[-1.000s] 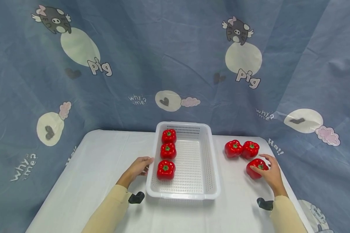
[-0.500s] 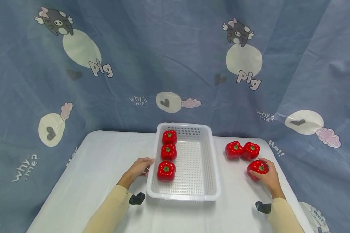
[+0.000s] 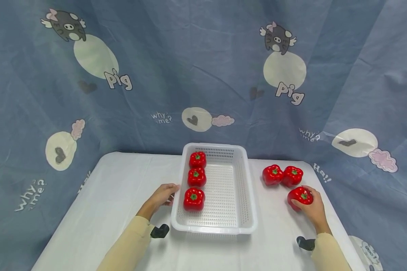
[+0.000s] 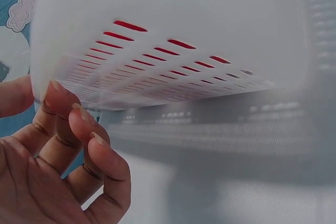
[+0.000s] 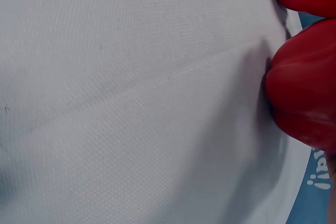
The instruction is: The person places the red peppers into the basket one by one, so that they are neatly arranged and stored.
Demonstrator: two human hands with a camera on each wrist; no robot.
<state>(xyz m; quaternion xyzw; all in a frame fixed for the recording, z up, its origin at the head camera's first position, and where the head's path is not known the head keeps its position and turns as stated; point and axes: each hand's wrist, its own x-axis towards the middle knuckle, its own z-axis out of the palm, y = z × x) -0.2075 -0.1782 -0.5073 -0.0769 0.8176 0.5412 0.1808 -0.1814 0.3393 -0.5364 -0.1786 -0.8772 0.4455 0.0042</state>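
A white plastic basket [image 3: 220, 229] with slotted walls stands mid-table. Three red bell peppers, the nearest one [image 3: 194, 199] among them, line its left side. My left hand [image 3: 160, 196] pinches the basket's left rim; in the left wrist view its thumb and curled fingers [image 4: 107, 166] meet at the wall. Over to the right, my right hand [image 3: 316, 210] grips another red bell pepper [image 3: 296, 197], with the thumb on its near left side and fingers round its right. That bell pepper [image 5: 304, 85] fills the right edge of the right wrist view; most of the hand is out of that view.
Two more red bell peppers, one on the left [image 3: 272, 174] and one on the right [image 3: 292, 175], sit side by side behind the gripped one. A white cloth covers the table [image 3: 129, 180]. A blue printed curtain [image 3: 203, 75] hangs behind and along the sides.
My right hand's fingers have closed in round the bell pepper, where they stood wider a second ago. The left hand keeps its place on the basket, and the view has shifted slightly.
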